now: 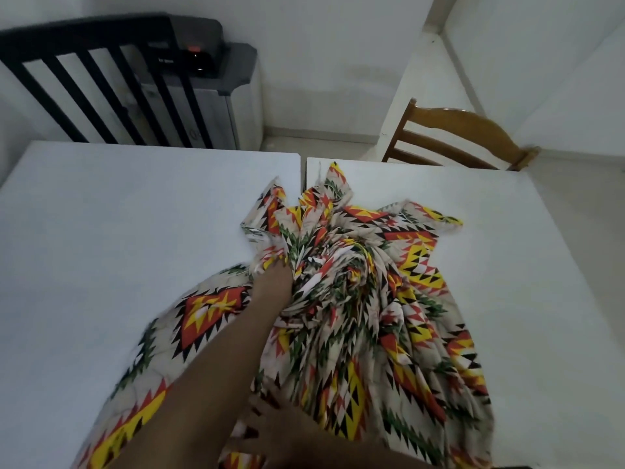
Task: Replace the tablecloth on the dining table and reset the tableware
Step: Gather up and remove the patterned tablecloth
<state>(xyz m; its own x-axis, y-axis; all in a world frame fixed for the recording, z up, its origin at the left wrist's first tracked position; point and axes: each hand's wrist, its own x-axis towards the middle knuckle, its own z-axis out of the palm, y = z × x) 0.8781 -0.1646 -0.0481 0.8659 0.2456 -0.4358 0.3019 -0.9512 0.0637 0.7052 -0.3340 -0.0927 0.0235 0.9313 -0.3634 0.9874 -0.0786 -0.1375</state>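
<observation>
Left hand [272, 282] grips the bunched tablecloth [355, 299] mid-table [101, 231], likely to spread it; right hand [267, 421] pinches cloth nearer the body; no tableware visible.

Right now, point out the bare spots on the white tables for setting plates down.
Free: the left white table, toward the black slatted chair; the right white table's far-right side near the brown wooden chair. Crowded: the middle seam, under the bunched patterned tablecloth.

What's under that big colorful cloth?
The bunched patterned cloth lies on two white tabletops pushed together, covering part of the gap between them. The left hand digs into its folds, fingers hidden. Whether anything else lies underneath cannot be seen.
</observation>
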